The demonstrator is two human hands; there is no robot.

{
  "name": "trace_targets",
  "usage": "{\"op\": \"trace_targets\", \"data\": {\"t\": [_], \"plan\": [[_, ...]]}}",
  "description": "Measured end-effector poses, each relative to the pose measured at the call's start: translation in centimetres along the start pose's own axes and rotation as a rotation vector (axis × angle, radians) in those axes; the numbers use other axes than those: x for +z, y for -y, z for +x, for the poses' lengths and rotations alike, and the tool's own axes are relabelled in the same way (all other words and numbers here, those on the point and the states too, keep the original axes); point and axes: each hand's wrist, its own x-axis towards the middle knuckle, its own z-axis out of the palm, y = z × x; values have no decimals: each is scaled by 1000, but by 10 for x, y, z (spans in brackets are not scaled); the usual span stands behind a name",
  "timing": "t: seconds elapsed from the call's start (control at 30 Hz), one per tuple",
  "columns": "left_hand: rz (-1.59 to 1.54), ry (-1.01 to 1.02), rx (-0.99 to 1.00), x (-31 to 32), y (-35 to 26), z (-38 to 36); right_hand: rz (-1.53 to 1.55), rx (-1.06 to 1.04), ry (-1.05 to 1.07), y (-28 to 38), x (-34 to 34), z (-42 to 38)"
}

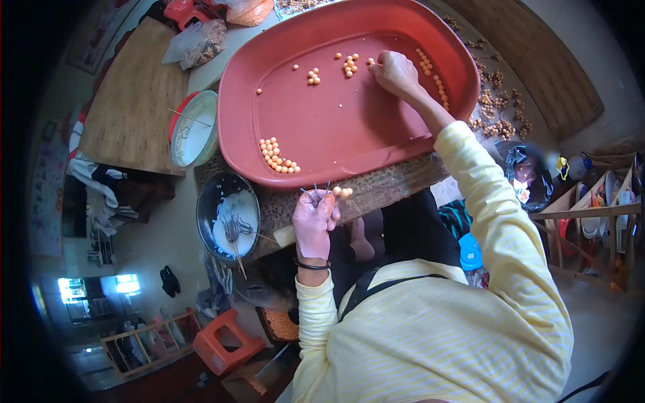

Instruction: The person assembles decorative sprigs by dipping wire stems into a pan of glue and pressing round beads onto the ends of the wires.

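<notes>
My left hand [313,225] is closed around a few thin dark wire stems [306,191] near the front rim of a large red plastic tub [302,121]. Small orange beads [342,193] show beside its fingertips, apparently on the stems. Reaching inside the tub, my right hand [398,74] has its fingers pinched together at an orange bead [370,61]. Around it on the tub floor lie a small cluster of beads [350,66], another cluster [314,76] and a curved row of beads [441,91] along the right wall. A larger group [277,158] sits in the near left corner.
Left of the tub stand a dark bowl [205,225] with white stuff and a bundle of wire stems [232,228], and a bucket [195,127] of white liquid. Finished-looking bead sprigs [498,101] lie right of the tub. A red stool [227,342] is on the floor.
</notes>
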Motion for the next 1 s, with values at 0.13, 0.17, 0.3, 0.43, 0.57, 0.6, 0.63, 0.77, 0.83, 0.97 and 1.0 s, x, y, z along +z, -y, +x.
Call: {"op": "trace_targets", "data": {"t": [0.13,0.17,0.3,0.43,0.57,0.6,0.63,0.77,0.83,0.97,1.0], "plan": [[-5,3,-12,0,3,1,-60,-108,-81,-2,19,16],[-6,4,-16,0,3,1,-80,-144,-108,-3,23,18],[-26,7,-22,2,4,2,96,-193,83,11,11,4],[-24,17,-25,0,2,1,285,-246,225,20,0,-31],[-15,22,-30,0,1,0,315,-334,226,16,-4,-65],[-11,15,-27,1,-1,-1,219,-389,149,14,-3,-71],[-6,9,-23,1,-2,-1,122,-445,71,12,-3,-77],[4,5,-17,1,-2,0,212,-415,103,11,-20,-95],[10,6,-13,0,-2,0,399,-329,211,15,-30,-104],[20,16,-21,-2,-5,-1,1159,17,483,22,-40,-128],[22,21,-23,-3,-5,-2,1407,145,568,24,-42,-133]]}}
